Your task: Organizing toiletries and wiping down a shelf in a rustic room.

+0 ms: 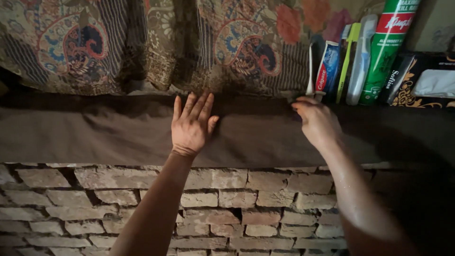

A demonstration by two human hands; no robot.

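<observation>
The brown cloth-covered ledge [95, 132] lies open leftward; rightward, the upright toothpaste tube [327, 68], green spray can [386, 52] and, seemingly, a dark tissue box [426, 80] block passage.

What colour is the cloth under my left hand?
Plain dark brown cloth, lying flat under the left hand; the head view shows it.

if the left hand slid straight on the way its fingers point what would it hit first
The left hand lies flat on the brown cloth, fingers pointing at the wall. Going straight on, it would probably first meet the hanging patterned cloth, though depth is unclear.
</observation>
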